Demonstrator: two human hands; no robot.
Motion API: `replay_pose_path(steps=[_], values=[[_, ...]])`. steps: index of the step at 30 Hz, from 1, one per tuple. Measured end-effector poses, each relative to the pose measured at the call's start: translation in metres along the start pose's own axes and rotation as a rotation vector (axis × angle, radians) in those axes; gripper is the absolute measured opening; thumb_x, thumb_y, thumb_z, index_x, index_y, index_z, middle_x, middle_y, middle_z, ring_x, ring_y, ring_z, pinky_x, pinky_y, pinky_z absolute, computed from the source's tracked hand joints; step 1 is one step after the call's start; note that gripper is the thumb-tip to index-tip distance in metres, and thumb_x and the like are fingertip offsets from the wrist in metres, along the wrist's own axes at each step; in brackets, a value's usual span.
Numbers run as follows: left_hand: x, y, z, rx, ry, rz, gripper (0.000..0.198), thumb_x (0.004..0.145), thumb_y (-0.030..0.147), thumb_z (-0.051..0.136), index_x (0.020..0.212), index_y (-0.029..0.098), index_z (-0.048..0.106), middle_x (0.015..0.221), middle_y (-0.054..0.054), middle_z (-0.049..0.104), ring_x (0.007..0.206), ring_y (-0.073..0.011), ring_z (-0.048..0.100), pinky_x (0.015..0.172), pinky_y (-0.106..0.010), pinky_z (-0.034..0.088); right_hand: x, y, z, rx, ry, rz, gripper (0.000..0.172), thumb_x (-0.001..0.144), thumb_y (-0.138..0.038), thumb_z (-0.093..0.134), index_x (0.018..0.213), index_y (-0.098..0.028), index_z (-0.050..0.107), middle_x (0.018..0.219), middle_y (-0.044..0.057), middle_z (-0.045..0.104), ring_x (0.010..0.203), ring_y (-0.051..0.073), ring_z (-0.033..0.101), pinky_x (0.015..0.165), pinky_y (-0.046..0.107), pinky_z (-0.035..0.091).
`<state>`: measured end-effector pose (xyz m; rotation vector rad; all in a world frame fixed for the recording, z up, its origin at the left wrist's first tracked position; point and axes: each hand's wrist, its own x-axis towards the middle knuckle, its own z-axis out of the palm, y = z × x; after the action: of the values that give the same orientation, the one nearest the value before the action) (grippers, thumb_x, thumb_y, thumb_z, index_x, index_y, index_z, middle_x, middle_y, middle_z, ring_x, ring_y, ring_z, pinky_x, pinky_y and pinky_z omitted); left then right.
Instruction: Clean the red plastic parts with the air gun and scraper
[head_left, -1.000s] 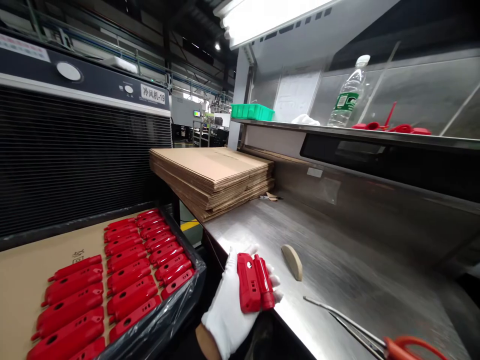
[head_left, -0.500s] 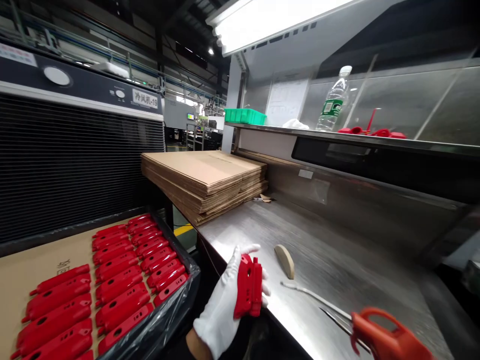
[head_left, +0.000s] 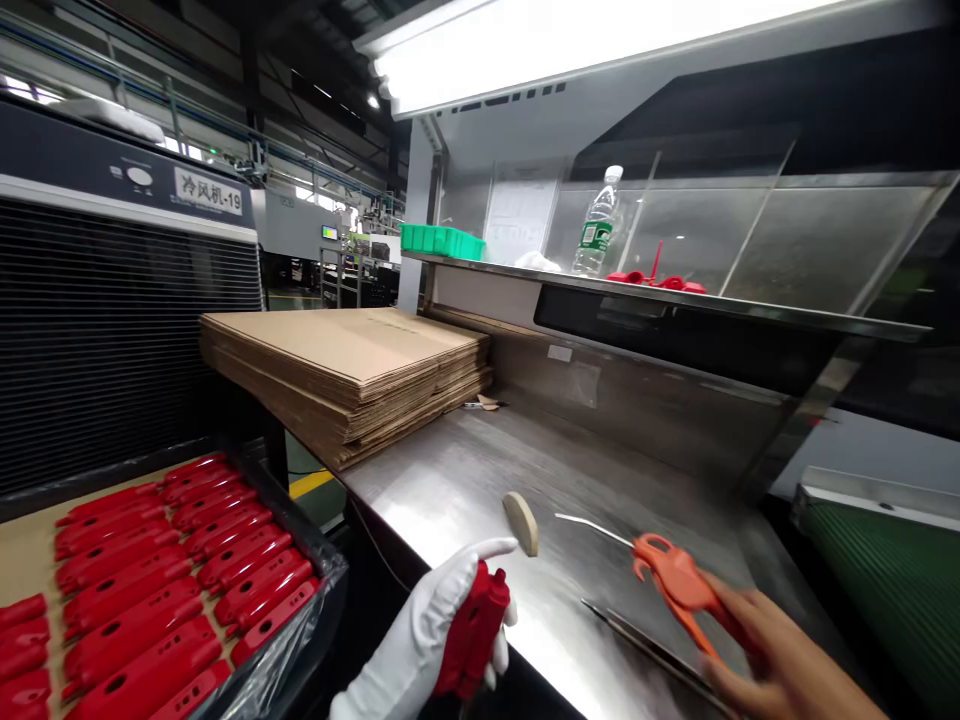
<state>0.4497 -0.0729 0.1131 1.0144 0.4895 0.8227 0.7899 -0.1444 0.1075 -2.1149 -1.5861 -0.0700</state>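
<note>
My left hand, in a white glove, is closed around red plastic housing pieces, which look like two held side by side. This hand is over the front edge of the steel bench. To the right, my bare right hand is wrapped round the handle of an orange air blow gun. The gun's thin bent nozzle points left over the bench. Below it lies a long, slim metal tool, its kind unclear. A tan half-round block rests just beyond my left fingertips.
Rows of red housings fill a black-lined box at left. A cardboard stack covers the bench's far left. The shelf bears a green bin, a bottle and red parts. A green conveyor stands right.
The view has swung right. My right hand has come into view, gripping the air blow gun, whose nozzle has shifted relative to the block. The left hand still holds the red pieces, now tilted more.
</note>
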Motion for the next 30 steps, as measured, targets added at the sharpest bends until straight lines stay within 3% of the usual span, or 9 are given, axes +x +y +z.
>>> replay_pose_path(steps=[2,4,8,11,15,19,22,27,30], values=[[-0.002,-0.005,0.002,-0.116,-0.004,-0.06,0.072,0.092,0.061,0.04,0.143,0.011,0.033,0.077,-0.011,0.069,0.055,-0.0224,0.064,0.051,-0.032,0.048,0.017,0.013,-0.001,-0.031,-0.136,0.023,0.056,0.077,-0.05,0.055,0.124,-0.019,0.06,0.085,0.007,0.06,0.076,0.022,0.062,0.073,0.032,0.052],[-0.005,-0.007,0.002,-0.22,0.005,-0.111,0.074,0.094,0.064,0.033,0.14,0.007,0.037,0.075,-0.015,0.07,0.054,-0.0226,0.064,0.052,-0.032,0.046,0.037,0.016,0.011,-0.078,-0.213,0.046,0.047,0.082,-0.041,0.052,0.122,-0.019,0.06,0.087,0.006,0.059,0.08,0.021,0.062,0.077,0.032,0.05],[-0.013,-0.011,-0.004,-0.315,0.04,-0.167,0.075,0.091,0.069,0.036,0.122,0.005,0.057,0.077,-0.018,0.071,0.064,-0.0217,0.065,0.065,-0.031,0.047,0.069,-0.004,0.039,-0.251,-0.195,0.107,0.031,0.089,-0.033,0.057,0.115,-0.018,0.064,0.101,0.009,0.059,0.098,0.03,0.057,0.086,0.047,0.045],[-0.015,-0.02,-0.008,-0.366,0.025,-0.143,0.072,0.09,0.069,0.038,0.114,0.006,0.064,0.075,-0.016,0.071,0.065,-0.0206,0.065,0.065,-0.029,0.046,0.071,-0.038,0.043,-0.35,-0.143,0.104,0.035,0.094,-0.036,0.058,0.122,-0.016,0.06,0.119,0.016,0.053,0.11,0.037,0.051,0.091,0.052,0.041],[-0.014,-0.034,-0.008,-0.415,-0.024,-0.122,0.073,0.091,0.069,0.032,0.119,0.008,0.061,0.08,-0.016,0.07,0.062,-0.0216,0.065,0.061,-0.031,0.045,0.057,-0.113,0.048,-0.303,-0.121,-0.045,0.042,0.104,-0.048,0.038,0.133,-0.019,0.044,0.126,0.013,0.052,0.108,0.023,0.058,0.089,0.031,0.044],[-0.023,-0.031,-0.005,-0.381,-0.061,-0.103,0.074,0.09,0.07,0.033,0.125,0.01,0.059,0.085,-0.016,0.07,0.064,-0.0213,0.066,0.062,-0.031,0.047,0.04,-0.172,0.061,-0.315,-0.212,-0.093,0.025,0.103,-0.045,0.041,0.112,-0.023,0.048,0.095,0.004,0.067,0.085,0.028,0.067,0.064,0.034,0.045],[-0.031,-0.025,-0.005,-0.363,-0.098,-0.06,0.074,0.09,0.071,0.034,0.118,0.009,0.062,0.084,-0.017,0.07,0.064,-0.0197,0.066,0.061,-0.028,0.048,0.031,-0.176,0.058,-0.35,-0.205,-0.021,0.018,0.106,-0.034,0.032,0.108,-0.022,0.046,0.085,0.003,0.067,0.083,0.031,0.068,0.066,0.039,0.045],[-0.026,-0.03,-0.004,-0.433,-0.114,-0.027,0.075,0.091,0.07,0.027,0.114,0.008,0.064,0.077,-0.017,0.069,0.056,-0.0222,0.067,0.051,-0.029,0.051,0.046,-0.16,0.061,-0.36,-0.251,0.072,0.04,0.102,-0.052,0.04,0.119,-0.016,0.044,0.108,0.012,0.065,0.095,0.034,0.066,0.074,0.046,0.051],[-0.024,-0.03,-0.001,-0.493,-0.04,-0.039,0.071,0.093,0.067,0.028,0.111,0.009,0.065,0.076,-0.016,0.069,0.055,-0.0204,0.067,0.052,-0.028,0.05,0.063,-0.155,0.075,-0.332,-0.331,0.098,0.038,0.102,-0.049,0.044,0.117,-0.014,0.05,0.102,0.01,0.065,0.095,0.027,0.066,0.079,0.044,0.053]])
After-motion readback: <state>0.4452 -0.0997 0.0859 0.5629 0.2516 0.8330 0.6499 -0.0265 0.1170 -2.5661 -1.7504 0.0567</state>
